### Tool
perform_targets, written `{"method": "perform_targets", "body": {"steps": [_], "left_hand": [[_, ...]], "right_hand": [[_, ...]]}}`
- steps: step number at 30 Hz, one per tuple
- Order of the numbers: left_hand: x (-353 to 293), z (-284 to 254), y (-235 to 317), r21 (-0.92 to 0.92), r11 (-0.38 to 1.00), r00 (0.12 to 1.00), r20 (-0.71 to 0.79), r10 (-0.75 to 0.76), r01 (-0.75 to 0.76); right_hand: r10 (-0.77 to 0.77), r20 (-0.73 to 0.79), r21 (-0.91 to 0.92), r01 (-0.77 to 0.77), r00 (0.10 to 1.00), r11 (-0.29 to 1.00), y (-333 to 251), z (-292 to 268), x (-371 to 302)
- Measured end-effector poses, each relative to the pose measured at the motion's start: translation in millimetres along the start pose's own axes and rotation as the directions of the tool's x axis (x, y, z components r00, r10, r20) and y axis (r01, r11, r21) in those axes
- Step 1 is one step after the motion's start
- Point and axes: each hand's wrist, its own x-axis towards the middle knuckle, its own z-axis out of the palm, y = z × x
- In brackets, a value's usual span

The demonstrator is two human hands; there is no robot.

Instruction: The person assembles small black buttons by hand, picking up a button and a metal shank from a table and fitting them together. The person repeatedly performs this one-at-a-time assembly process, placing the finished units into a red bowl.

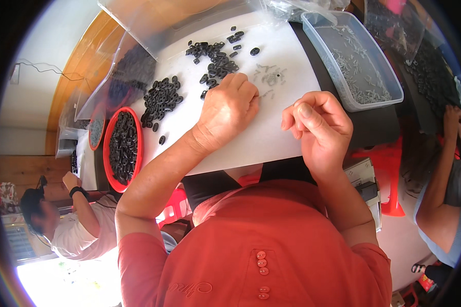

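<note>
My left hand (229, 105) is closed above the white table sheet (230, 148), just in front of a loose pile of small black oval parts (220, 65). Its fingertips are turned away, so whatever they hold is hidden. My right hand (325, 128) is raised near the sheet's right side, fingers curled and thumb bent against them; I cannot make out anything in its grip. Between and beyond the hands lie small translucent pins (270, 75), scattered on the sheet. A denser heap of black oval parts (161, 97) sits to the left of my left hand.
A red-rimmed basket (107, 148) full of black parts stands at the left. At the far right is a clear plastic tub (376, 106) of translucent pins. A large clear bin (174, 38) borders the sheet's back left. Other people work on both sides.
</note>
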Motion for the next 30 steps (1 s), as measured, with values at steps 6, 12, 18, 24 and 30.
{"method": "perform_targets", "body": {"steps": [6,12,18,24,30], "left_hand": [[2.7,-3.9,-0.3,-0.074,0.997,0.999,-0.022,0.024,-0.025],[9.1,2.6,1.3,0.103,0.983,0.988,0.039,0.152,-0.155],[5.2,4.2,-3.0,0.057,0.994,0.995,-0.023,0.093,-0.092],[13.2,-3.0,11.3,-0.141,0.989,0.999,-0.022,0.03,-0.033],[18.0,7.0,15.1,0.043,0.993,0.994,0.023,0.107,-0.108]], "right_hand": [[0.001,-0.006,-0.011,-0.001,1.0,1.0,0.0,1.5,-0.6],[0.005,-0.006,-0.036,-0.005,1.0,0.999,-0.7,1.4,-1.2],[0.017,-0.004,-0.024,-0.017,1.0,1.0,-0.6,1.1,-2.1],[0.028,-0.019,-0.067,-0.03,0.999,0.997,-2.8,1.9,-0.8],[0.04,-0.033,-0.097,-0.043,0.999,0.994,-4.5,3.0,-1.9]]}}
